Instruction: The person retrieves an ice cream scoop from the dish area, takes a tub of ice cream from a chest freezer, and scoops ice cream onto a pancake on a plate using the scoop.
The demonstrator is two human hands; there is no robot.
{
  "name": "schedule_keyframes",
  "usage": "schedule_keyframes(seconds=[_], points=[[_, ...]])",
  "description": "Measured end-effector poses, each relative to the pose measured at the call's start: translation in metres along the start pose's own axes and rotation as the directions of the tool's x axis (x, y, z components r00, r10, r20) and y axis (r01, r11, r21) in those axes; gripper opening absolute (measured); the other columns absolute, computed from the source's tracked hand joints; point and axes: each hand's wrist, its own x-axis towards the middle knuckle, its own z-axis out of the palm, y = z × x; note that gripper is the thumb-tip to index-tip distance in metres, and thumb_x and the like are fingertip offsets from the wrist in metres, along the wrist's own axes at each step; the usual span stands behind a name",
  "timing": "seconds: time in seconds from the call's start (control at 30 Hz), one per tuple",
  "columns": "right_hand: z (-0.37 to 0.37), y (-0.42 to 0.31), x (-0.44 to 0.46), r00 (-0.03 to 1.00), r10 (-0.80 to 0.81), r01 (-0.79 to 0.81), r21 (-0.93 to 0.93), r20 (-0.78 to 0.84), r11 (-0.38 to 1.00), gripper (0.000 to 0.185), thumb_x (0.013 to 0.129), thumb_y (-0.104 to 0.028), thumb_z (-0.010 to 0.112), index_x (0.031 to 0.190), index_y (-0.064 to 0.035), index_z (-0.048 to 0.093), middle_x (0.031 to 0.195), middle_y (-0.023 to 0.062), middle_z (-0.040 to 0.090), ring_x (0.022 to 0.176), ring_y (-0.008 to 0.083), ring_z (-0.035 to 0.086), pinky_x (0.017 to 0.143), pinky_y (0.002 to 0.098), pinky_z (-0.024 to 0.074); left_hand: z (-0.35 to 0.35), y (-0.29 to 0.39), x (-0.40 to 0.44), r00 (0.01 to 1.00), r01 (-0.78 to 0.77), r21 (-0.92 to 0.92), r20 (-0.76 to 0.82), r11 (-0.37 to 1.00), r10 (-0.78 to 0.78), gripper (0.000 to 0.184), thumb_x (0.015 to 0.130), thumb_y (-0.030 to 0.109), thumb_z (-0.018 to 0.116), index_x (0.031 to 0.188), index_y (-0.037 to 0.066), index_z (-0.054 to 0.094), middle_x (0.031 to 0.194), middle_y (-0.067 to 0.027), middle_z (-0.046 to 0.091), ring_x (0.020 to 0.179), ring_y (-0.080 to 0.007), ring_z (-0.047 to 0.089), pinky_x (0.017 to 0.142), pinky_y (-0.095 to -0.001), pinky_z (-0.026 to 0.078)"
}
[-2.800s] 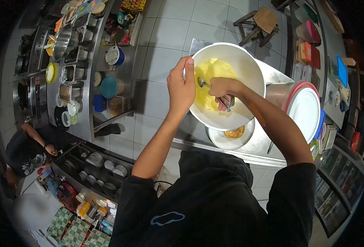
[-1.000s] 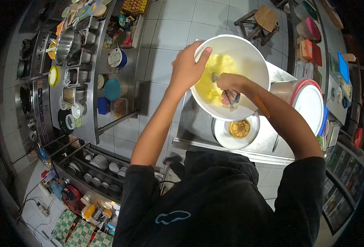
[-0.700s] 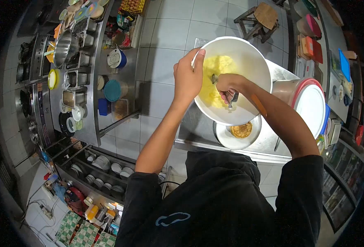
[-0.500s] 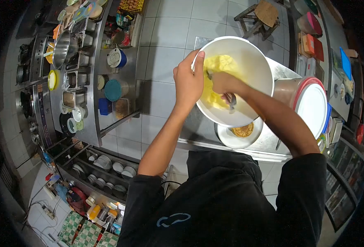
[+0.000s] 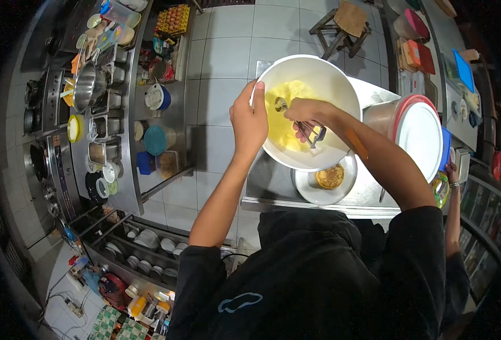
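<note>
A large white tub (image 5: 341, 85) leans over the metal table, with a soft yellow spread (image 5: 289, 133) inside. My left hand (image 5: 250, 120) grips the tub's left rim, thumb over the edge. Inside the tub, my right hand (image 5: 307, 116) is wrapped around a metal ice cream scoop (image 5: 281, 104); its round head is at the spread and its squeeze handles stick out below my fingers. Under the tub's lower edge, a white plate (image 5: 311, 196) bears a round browned pancake (image 5: 329, 176).
To the right stands a large container with a white lid (image 5: 419, 141) and red rim. Another person's forearm (image 5: 453, 209) reaches in beyond it. A wooden stool (image 5: 349, 20) is on the floor ahead. At left, a steel counter (image 5: 127, 136) carries metal pans and a steel bowl (image 5: 86, 88).
The tub and both hands sit further left in view, and more of the pancake shows. My right hand has turned, exposing more of the scoop. Another person's arm has appeared at right.
</note>
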Motion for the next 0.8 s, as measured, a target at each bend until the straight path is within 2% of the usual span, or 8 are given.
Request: schedule_keyframes(seconds=[0.13, 0.23, 0.33, 0.4, 0.5, 0.63, 0.73, 0.8], points=[[0.008, 0.000, 0.019, 0.999, -0.032, 0.035, 0.074, -0.039, 0.997, 0.023, 0.091, -0.009, 0.042, 0.093, 0.0121, 0.052, 0.071, 0.0166, 0.058, 0.059, 0.0328, 0.067, 0.051, 0.0476, 0.0580, -0.001, 0.005, -0.001, 1.000, -0.002, 0.006, 0.030, 1.000, 0.002, 0.040, 0.105, 0.034, 0.048, 0.113, -0.001, 0.066, 0.089, -0.0214, 0.070, 0.083, -0.0345, 0.068, 0.080, -0.0415, 0.051], [0.021, -0.001, 0.011, 1.000, -0.016, 0.018, -0.233, 0.014, 0.972, 0.034, 0.098, -0.021, 0.044, 0.097, 0.0124, 0.049, 0.070, 0.0155, 0.056, 0.049, 0.0290, 0.062, 0.043, 0.0426, 0.0541, -0.001, 0.008, -0.002, 1.000, 0.006, 0.047, 0.029, 0.999, -0.008, 0.039, 0.105, 0.034, 0.048, 0.113, 0.000, 0.066, 0.089, -0.0213, 0.070, 0.083, -0.0352, 0.068, 0.080, -0.0415, 0.051], [0.016, 0.008, -0.001, 0.997, -0.059, 0.045, -0.219, -0.055, 0.975, 0.033, 0.098, -0.021, 0.044, 0.096, 0.0105, 0.050, 0.067, 0.0135, 0.054, 0.049, 0.0271, 0.061, 0.042, 0.0420, 0.0537, 0.004, 0.004, -0.006, 1.000, -0.021, 0.018, -0.007, 1.000, 0.021, 0.038, 0.106, 0.032, 0.046, 0.113, -0.001, 0.066, 0.088, -0.0213, 0.070, 0.080, -0.0364, 0.066, 0.079, -0.0414, 0.051], [0.003, 0.014, -0.010, 0.991, -0.115, 0.109, -0.078, -0.072, 0.991, 0.026, 0.097, -0.019, 0.044, 0.093, 0.0048, 0.052, 0.066, 0.0100, 0.053, 0.049, 0.0232, 0.058, 0.045, 0.0405, 0.0537, 0.007, 0.004, -0.011, 0.996, -0.036, -0.022, -0.077, 0.999, 0.034, 0.037, 0.107, 0.028, 0.044, 0.115, -0.002, 0.064, 0.093, -0.0209, 0.070, 0.084, -0.0339, 0.067, 0.081, -0.0405, 0.050], [-0.014, 0.013, -0.011, 0.993, 0.101, -0.115, 0.508, 0.055, 0.854, 0.014, 0.096, -0.015, 0.049, 0.089, -0.0040, 0.052, 0.066, 0.0058, 0.053, 0.051, 0.0188, 0.054, 0.052, 0.0373, 0.0530, 0.012, -0.003, -0.022, 0.991, -0.021, -0.150, -0.136, 0.988, 0.000, 0.036, 0.107, 0.025, 0.041, 0.119, -0.003, 0.059, 0.104, -0.0206, 0.068, 0.094, -0.0303, 0.065, 0.087, -0.0380, 0.049], [-0.020, 0.017, -0.009, 0.989, 0.138, -0.083, 0.589, -0.050, 0.804, 0.015, 0.097, -0.016, 0.050, 0.089, -0.0031, 0.052, 0.066, 0.0057, 0.053, 0.052, 0.0194, 0.055, 0.052, 0.0372, 0.0532, 0.011, 0.001, -0.058, 0.969, 0.105, -0.296, -0.184, 0.949, -0.165, 0.033, 0.106, 0.024, 0.045, 0.123, -0.002, 0.055, 0.114, -0.0194, 0.063, 0.107, -0.0283, 0.061, 0.093, -0.0383, 0.046], [-0.025, 0.021, -0.001, 0.999, 0.040, -0.033, 0.544, 0.000, 0.839, 0.016, 0.098, -0.017, 0.049, 0.089, -0.0032, 0.051, 0.067, 0.0058, 0.053, 0.053, 0.0203, 0.056, 0.052, 0.0378, 0.0532, -0.001, -0.016, -0.054, 0.957, 0.055, -0.043, -0.281, 0.998, -0.065, 0.034, 0.103, 0.025, 0.053, 0.124, -0.001, 0.052, 0.116, -0.0185, 0.061, 0.112, -0.0309, 0.057, 0.097, -0.0409, 0.044], [-0.020, 0.013, 0.000, 0.995, 0.086, -0.052, 0.480, -0.049, 0.876, 0.020, 0.099, -0.019, 0.048, 0.086, -0.0036, 0.051, 0.067, 0.0063, 0.053, 0.054, 0.0214, 0.057, 0.052, 0.0383, 0.0532, -0.015, -0.002, -0.015, 0.939, -0.232, 0.184, -0.214, 0.955, 0.270, 0.038, 0.100, 0.028, 0.059, 0.126, 0.001, 0.054, 0.120, -0.0174, 0.061, 0.117, -0.0328, 0.054, 0.100, -0.0430, 0.041]])
